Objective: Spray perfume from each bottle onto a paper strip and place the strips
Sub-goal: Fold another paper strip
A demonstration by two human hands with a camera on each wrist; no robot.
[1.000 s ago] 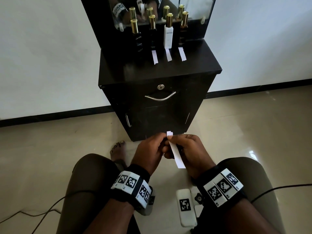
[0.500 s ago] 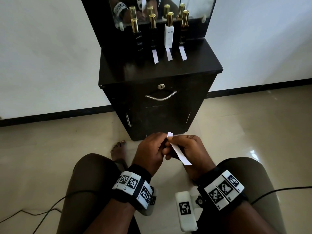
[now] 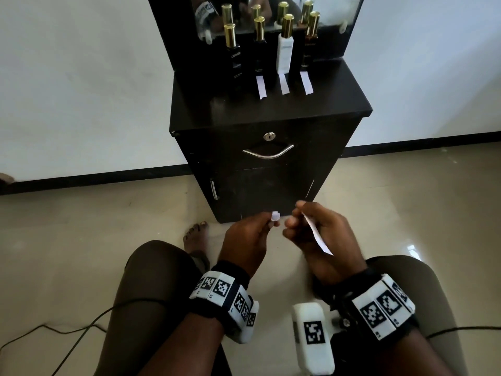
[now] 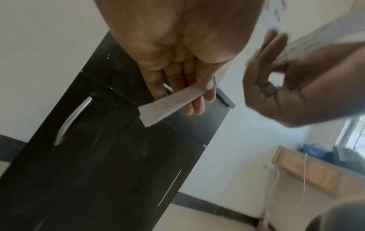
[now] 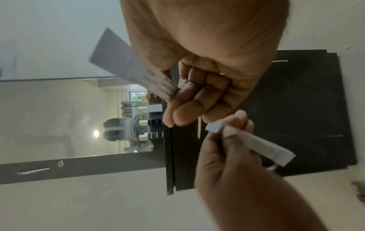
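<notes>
Paper strip pinched in right fingers

Black wrist straps ringed with white blocks printed with black square codes, white camera housing, thin black cable, dark, possibly brown trousers, bare foot

Bottles on cabinet (strips before three), mirror behind.

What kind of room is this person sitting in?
Probably a room in a home, at a small dressing table: a dark cabinet with a mirror stands against a plain wall, perfume bottles lined up on it, tiled floor below.
</notes>
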